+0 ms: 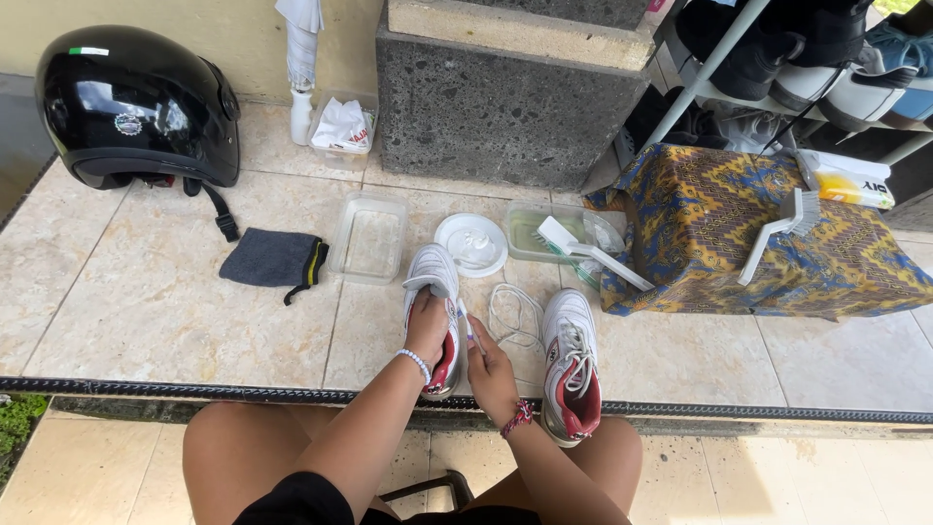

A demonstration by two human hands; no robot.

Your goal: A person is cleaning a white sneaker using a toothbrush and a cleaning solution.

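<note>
Head view, frame centre: left hand (428,326) grips a white shoe (434,316); right hand (489,365) pinches its side, loose lace (515,316) beside.

Two white sneakers (437,316) (571,360); two brushes (583,251) (782,228); three clear containers (369,238) (530,231) (342,126); one black helmet (136,102); one round lid (471,243).

white-and-red sneaker (434,292) | unlaced, tongue up, toe pointing away | on tile ledge, left of its laced mate (571,362)

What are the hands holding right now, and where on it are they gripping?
The left hand grips the left sneaker over its open top, near the tongue. The right hand touches that sneaker's side; whether it pinches anything cannot be told.
</note>
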